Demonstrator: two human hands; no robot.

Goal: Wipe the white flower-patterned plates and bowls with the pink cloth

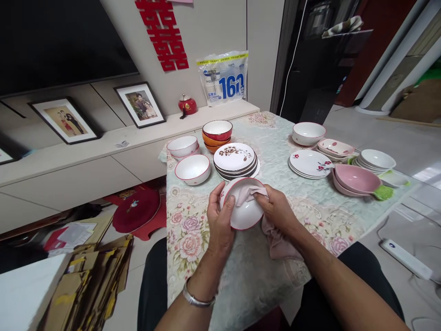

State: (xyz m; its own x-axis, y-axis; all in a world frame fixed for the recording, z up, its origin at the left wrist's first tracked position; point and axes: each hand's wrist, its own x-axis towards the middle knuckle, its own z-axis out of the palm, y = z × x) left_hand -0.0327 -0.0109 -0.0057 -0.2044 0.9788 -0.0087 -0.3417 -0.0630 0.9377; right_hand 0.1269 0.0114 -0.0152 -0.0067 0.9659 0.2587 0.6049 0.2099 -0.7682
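Note:
A white bowl with a red rim is held up over the near part of the table, its inside facing me. My left hand grips its left side, thumb over the rim. At the right side, my right hand pinches a pale pink cloth, part of which lies inside the bowl while the rest hangs below the hand. Just behind are a stack of plates with a brown flower pattern and another red-rimmed white bowl.
Red and orange bowls are stacked behind the plates. On the table's right stand flowered plates, pink leaf-shaped dishes, small white bowls and a large bowl. Flattened cardboard lies at lower left.

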